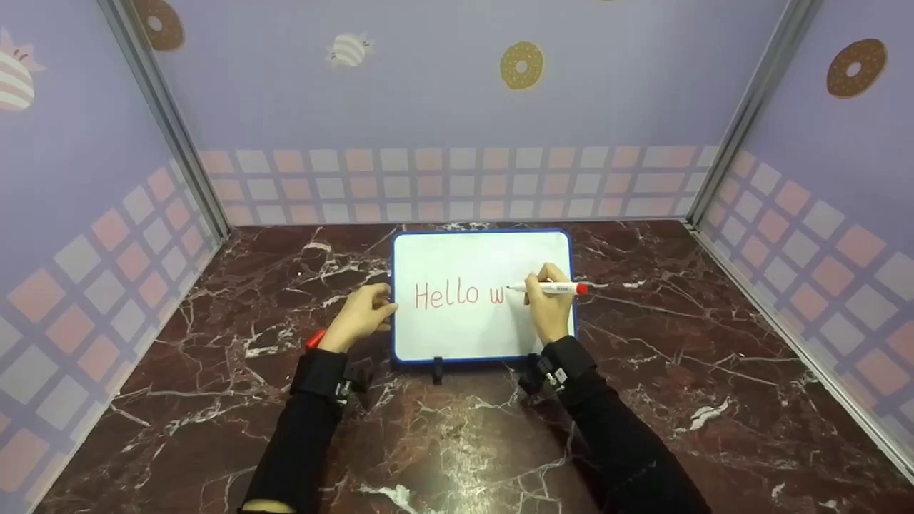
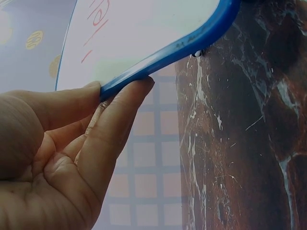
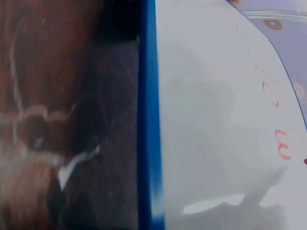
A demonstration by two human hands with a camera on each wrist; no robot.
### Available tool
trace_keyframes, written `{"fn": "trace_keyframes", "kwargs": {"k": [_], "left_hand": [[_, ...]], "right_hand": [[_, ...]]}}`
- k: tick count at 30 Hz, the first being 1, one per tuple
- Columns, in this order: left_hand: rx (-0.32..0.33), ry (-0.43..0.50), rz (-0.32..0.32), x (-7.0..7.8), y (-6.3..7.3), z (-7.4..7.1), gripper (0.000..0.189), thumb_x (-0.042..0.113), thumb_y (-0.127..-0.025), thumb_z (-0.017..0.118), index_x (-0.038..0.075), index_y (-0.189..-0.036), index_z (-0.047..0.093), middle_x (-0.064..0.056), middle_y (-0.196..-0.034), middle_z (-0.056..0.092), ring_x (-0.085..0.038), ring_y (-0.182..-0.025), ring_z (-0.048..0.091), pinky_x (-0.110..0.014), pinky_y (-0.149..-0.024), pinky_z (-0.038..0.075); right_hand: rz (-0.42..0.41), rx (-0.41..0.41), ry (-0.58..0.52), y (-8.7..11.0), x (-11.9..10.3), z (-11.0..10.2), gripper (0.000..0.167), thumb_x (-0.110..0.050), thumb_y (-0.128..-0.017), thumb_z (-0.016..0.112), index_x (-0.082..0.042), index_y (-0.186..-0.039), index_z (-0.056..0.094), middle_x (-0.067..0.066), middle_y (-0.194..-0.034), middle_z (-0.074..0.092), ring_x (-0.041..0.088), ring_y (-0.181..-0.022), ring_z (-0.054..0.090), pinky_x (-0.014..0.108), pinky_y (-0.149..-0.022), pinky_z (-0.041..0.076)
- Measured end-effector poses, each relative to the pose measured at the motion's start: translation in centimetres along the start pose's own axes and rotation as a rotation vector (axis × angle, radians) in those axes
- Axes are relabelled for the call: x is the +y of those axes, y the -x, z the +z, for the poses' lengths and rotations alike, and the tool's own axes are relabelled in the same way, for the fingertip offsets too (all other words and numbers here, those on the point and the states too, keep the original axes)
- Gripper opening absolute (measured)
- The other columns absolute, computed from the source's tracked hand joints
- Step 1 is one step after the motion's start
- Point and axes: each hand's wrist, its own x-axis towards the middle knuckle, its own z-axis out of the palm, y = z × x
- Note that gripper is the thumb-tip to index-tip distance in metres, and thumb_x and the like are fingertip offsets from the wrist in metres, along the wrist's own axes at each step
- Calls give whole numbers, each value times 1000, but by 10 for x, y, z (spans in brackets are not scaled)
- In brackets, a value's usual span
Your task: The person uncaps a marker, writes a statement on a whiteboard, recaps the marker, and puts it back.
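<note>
1. Pinching the whiteboard (image 1: 464, 335) by its left edge, the left hand (image 1: 363, 314) is apparently there to steady it as it stands on the worktop (image 1: 457, 446).
2. Over to the right hand (image 1: 548, 308), gripping the marker (image 1: 560, 288), its tip aimed left just beside the "w", likely so the lettering (image 1: 446, 294) stays readable; whether it's touching, can't tell.
3. And the count: one whiteboard, one marker, two hands, six red letters, one clear black foot (image 1: 438, 371), one partly hidden red object (image 1: 315, 339).

A dark red, white-veined table (image 1: 714, 371) beneath a blue-framed whiteboard (image 1: 464, 330) on small black feet (image 1: 438, 371).
</note>
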Motion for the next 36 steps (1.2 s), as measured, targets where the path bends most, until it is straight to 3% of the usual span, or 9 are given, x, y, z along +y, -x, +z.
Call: {"fn": "trace_keyframes", "kwargs": {"k": [5, 13, 23, 36], "left_hand": [[1, 14, -11, 2, 1, 0, 45, 1, -100, 53, -16, -139, 40, -40, -133, 52, -47, -115, 61, -49, -91, 60], [-2, 35, -16, 2, 2, 1, 45, 1, -99, 54, -15, -139, 41, -39, -133, 52, -47, -115, 61, -50, -91, 59], [-19, 11, -12, 3, 2, -1, 48, 2, -101, 52, -15, -143, 37, -40, -136, 49, -48, -119, 59, -45, -90, 61], [1, 8, -9, 2, 1, 0, 46, 1, -99, 53, -15, -140, 40, -40, -132, 52, -47, -112, 63, -46, -88, 61]], "right_hand": [[-22, 2, 16, 0, 3, -6, 26, 18, -81, 50, 14, -61, 34, 2, -47, 48, 9, -40, 46, 11, -39, 32], [-26, 1, 1, 0, 8, -6, 26, 17, -83, 52, 16, -63, 37, 18, -50, 50, 11, -43, 49, 13, -41, 33], [-23, 9, 16, -2, 6, -11, 25, 18, -82, 51, 16, -63, 34, 7, -50, 49, 11, -40, 48, 11, -39, 32], [-12, -31, 42, 5, 4, -10, 25, 20, -79, 49, 18, -61, 31, -2, -49, 43, 3, -39, 43, 11, -37, 29]]}}
